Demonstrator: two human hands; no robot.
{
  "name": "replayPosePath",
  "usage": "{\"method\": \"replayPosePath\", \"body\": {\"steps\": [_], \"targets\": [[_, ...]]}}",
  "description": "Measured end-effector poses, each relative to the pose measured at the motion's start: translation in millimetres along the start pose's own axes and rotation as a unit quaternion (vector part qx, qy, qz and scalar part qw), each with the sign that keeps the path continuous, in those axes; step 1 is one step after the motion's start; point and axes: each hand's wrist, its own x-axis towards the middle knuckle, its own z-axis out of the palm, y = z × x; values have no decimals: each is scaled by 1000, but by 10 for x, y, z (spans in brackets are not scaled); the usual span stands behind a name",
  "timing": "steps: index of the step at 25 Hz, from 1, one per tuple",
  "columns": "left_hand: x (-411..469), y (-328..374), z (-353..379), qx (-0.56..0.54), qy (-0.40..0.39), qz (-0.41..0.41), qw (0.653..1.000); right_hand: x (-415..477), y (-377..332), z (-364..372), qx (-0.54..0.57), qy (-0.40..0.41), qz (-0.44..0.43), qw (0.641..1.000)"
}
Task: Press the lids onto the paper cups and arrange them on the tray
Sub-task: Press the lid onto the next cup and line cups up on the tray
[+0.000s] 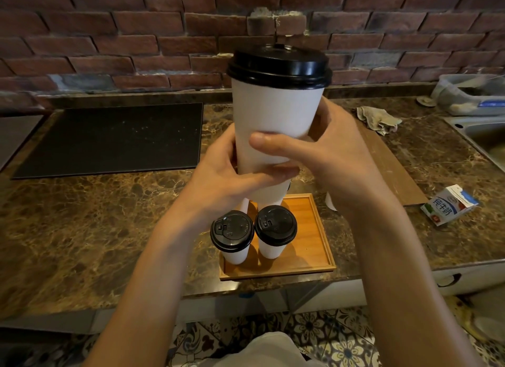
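Counter: a brown marbled counter [82, 216] runs along a red brick wall [109, 24]; a patterned tile floor [341, 339] shows below its front edge.
Left side: a flat black mat [109, 139] lies on the counter, well apart from the tray.
Right side: a long wooden board [390, 161] lies behind the right forearm, with a crumpled cloth [378, 119] at its far end. Beyond are a steel sink [481, 137] and a clear plastic tub [470, 93].
In the way: the raised cup and both hands hide the far part of the tray. A white shape [330, 202] beside the tray is mostly covered by the right wrist, so I cannot tell what it is.
Writing: the milk carton [448, 205] lying on its side near the counter's right edge reads "纯牛奶". Embossed marks on the lids are too small to read.
Tray: a square wooden tray [314, 246] sits at the front edge of the counter. Two lidded cups stand side by side at its near left, the left cup [231, 231] just beside the right cup [276, 224].
Held cup: a tall white paper cup [273, 115] with a black lid [278, 65] seated on its rim, upright in the air above the tray's far end.
Left hand [226, 175]: wrapped round the cup's lower part, thumb across the front.
Right hand [328, 153]: wrapped round the cup just above the left, thumb lying across the front.
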Motion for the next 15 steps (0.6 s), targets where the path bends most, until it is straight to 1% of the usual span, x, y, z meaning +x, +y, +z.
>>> {"method": "replayPosePath", "body": {"steps": [3,6,9,15], "targets": [[-17,-27,-20,-17,-38,-13,999,-10,11,-62,9,-43,7,999],[-28,-32,-20,-11,-37,-14,999,-19,22,-90,6,-57,18,998],[-29,-12,20,4,-9,2,1000,-14,13,-71,8,-56,25,998],[-19,12,136,5,70,27,997,5,-31,28,-11,7,17,1000]]}}
